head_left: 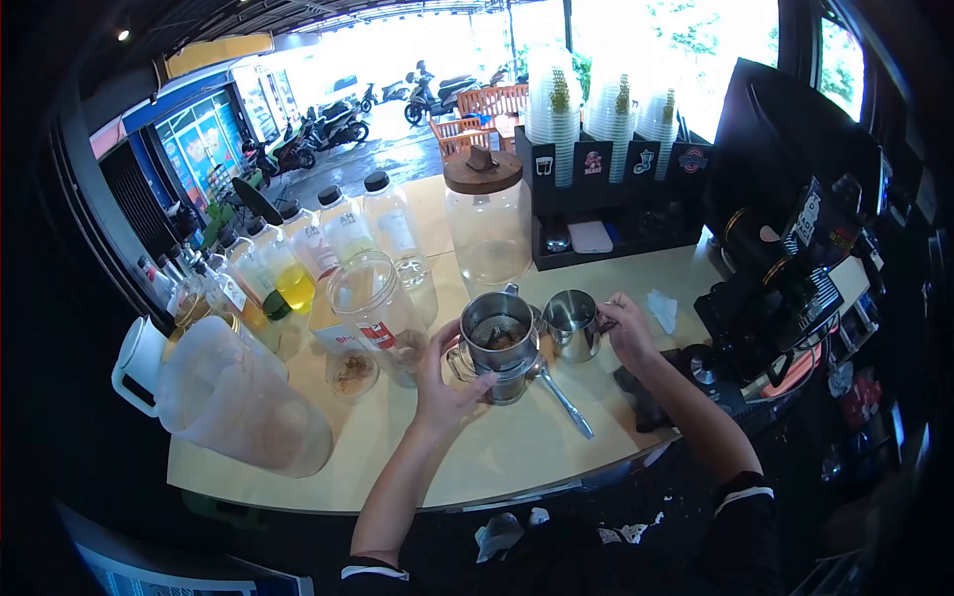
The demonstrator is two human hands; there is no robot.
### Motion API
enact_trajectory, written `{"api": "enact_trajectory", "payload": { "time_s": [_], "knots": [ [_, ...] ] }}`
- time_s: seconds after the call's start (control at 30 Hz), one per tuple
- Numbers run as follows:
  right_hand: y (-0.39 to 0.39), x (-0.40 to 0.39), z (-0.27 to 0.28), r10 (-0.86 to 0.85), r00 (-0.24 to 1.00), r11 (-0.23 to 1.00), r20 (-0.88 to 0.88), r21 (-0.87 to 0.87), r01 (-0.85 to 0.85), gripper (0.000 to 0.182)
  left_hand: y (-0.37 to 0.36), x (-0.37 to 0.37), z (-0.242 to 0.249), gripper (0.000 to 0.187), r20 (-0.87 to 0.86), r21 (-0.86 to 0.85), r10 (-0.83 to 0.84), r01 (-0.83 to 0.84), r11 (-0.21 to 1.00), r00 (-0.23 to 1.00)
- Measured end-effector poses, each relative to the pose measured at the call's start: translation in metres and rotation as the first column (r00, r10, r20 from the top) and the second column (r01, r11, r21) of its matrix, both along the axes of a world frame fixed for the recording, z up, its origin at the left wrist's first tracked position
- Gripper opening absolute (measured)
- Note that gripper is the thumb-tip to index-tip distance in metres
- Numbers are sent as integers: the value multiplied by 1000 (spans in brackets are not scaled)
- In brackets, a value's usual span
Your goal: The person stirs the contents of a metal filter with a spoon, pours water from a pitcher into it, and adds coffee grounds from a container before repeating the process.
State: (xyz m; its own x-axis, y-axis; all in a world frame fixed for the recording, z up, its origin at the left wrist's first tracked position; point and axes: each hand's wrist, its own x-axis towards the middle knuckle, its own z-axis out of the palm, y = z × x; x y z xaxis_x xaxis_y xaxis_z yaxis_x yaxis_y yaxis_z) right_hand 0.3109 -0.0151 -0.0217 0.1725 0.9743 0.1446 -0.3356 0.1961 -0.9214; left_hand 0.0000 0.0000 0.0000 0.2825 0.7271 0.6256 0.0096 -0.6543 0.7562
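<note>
My left hand [445, 382] is wrapped around the side of a metal filter cup [500, 343], which sits on top of a metal mug [508, 386]. Dark brown matter lies inside the filter cup. My right hand [626, 328] grips the handle of a steel pitcher [573, 338], which stands upright on the counter just to the right of the filter cup. A metal spoon [564, 402] lies on the counter between the two, its handle pointing toward me.
A large plastic jug [243, 397] stands at the left, near an open jar [373, 298] and a small dish of brown bits [353, 375]. Several bottles [343, 228] line the back left. Behind are a wooden-lidded jar [487, 228] and a cup rack [621, 214]; a black machine [765, 268] stands right.
</note>
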Motion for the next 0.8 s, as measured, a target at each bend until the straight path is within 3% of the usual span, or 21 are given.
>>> {"api": "enact_trajectory", "payload": {
  "time_s": [0.1,0.17,0.2,0.23,0.27,0.3,0.37,0.43,0.47,0.53,0.63,0.8],
  "knots": [
    [-3,-5,-4,13,1000,1000,-20,-20,-14,14,3,-2,1,80,-1,-2,4,-4,1000,1000],
    [-6,-3,-8,-105,958,993,266,-24,115,14,2,-2,2,80,1,13,2,-2,1000,1000],
    [-9,-2,-5,-106,957,993,268,-24,117,14,2,-1,2,80,4,13,0,0,1000,1000],
    [-12,-1,-3,-317,772,948,550,158,277,13,2,-1,2,80,6,7,0,0,1000,1000],
    [-15,0,0,-508,468,858,723,374,353,12,1,-1,2,80,10,0,2,-2,1000,1000],
    [-26,-4,10,-508,467,858,724,376,350,12,2,-1,1,80,13,1,3,-3,1000,1000],
    [-56,-20,35,-222,501,975,837,200,97,12,4,-1,-2,80,9,8,4,-4,1000,1000],
    [-72,-32,38,100,212,976,972,-55,-211,20,3,-1,-1,79,12,8,7,-7,1000,1000],
    [-76,-36,32,102,212,976,972,-56,-211,20,3,0,-1,79,13,8,6,-6,1000,1000],
    [-80,-42,21,-135,-217,892,967,22,-452,30,2,0,-1,79,2,8,5,-5,1000,1000],
    [-79,-47,23,-80,-286,880,955,-67,-470,29,2,0,-1,79,-4,17,11,-11,1000,1000],
    [-80,-47,17,-102,-235,853,967,-37,-521,23,0,1,0,79,-3,6,19,-19,1000,1000]
  ]
}}
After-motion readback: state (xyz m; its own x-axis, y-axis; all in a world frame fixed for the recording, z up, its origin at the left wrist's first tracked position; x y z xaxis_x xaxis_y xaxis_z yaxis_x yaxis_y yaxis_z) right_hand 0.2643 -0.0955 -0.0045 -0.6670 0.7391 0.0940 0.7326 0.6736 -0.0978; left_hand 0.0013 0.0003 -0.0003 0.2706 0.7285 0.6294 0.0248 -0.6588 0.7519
